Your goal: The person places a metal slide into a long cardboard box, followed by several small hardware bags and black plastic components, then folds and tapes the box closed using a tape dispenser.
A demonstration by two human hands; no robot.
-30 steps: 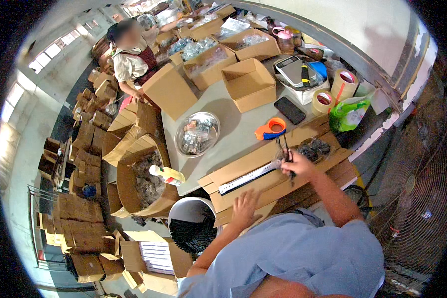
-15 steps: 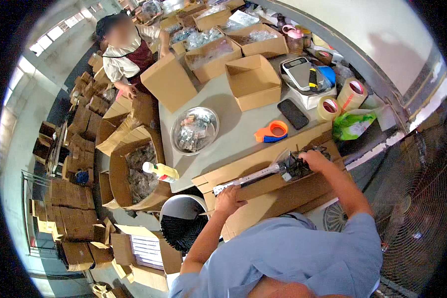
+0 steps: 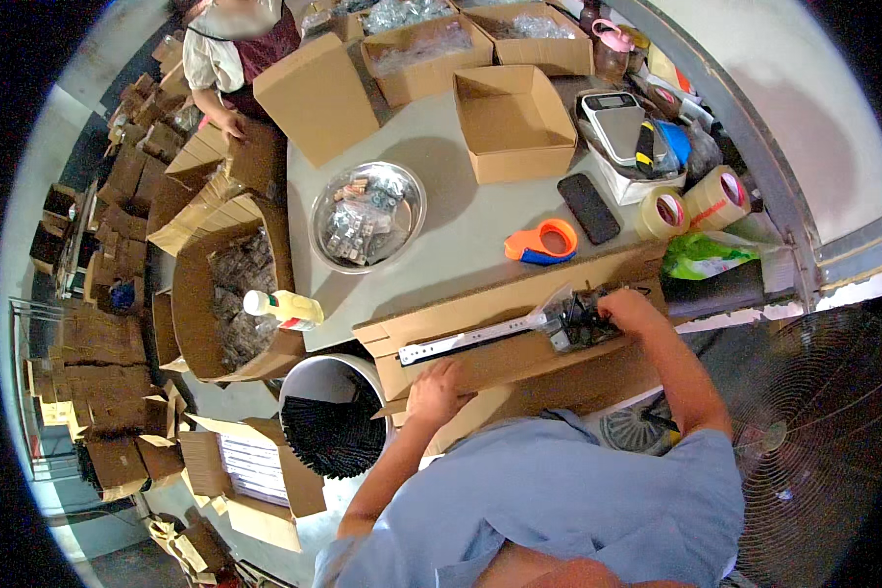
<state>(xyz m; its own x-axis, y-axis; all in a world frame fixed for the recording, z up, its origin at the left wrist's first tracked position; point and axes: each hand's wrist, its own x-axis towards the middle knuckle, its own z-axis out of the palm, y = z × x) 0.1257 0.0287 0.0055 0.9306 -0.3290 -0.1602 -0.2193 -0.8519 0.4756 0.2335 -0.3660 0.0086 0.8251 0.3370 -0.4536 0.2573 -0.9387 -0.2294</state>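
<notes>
A long, shallow cardboard box (image 3: pixel 389 343) lies open along the near side of the table. Inside it sits a white metal rail (image 3: pixel 470 339), apparently a drawer slide, with a black strip beside it. Clear plastic bagging and dark small parts (image 3: pixel 586 319) fill its right end. My left hand (image 3: pixel 437 392) is closed over the box's near edge, close to the rail's left end. At the dark parts, my right hand (image 3: pixel 631 312) has its fingers curled in; what they pinch is hidden.
A steel bowl (image 3: pixel 415 227) of bagged hardware, an orange-and-blue tape dispenser (image 3: pixel 539 243), a phone (image 3: pixel 589 209) and tape rolls (image 3: pixel 662 214) stand beyond. A bottle (image 3: pixel 294 309) is at left, above a bin of black strips (image 3: pixel 328 431). A co-worker (image 3: pixel 235 59) handles cartons; a fan (image 3: pixel 813 431) is at right.
My left hand has drawn back from the rail's left end to the box's near edge. My right hand stays at the dark parts. The whole view has shifted slightly.
</notes>
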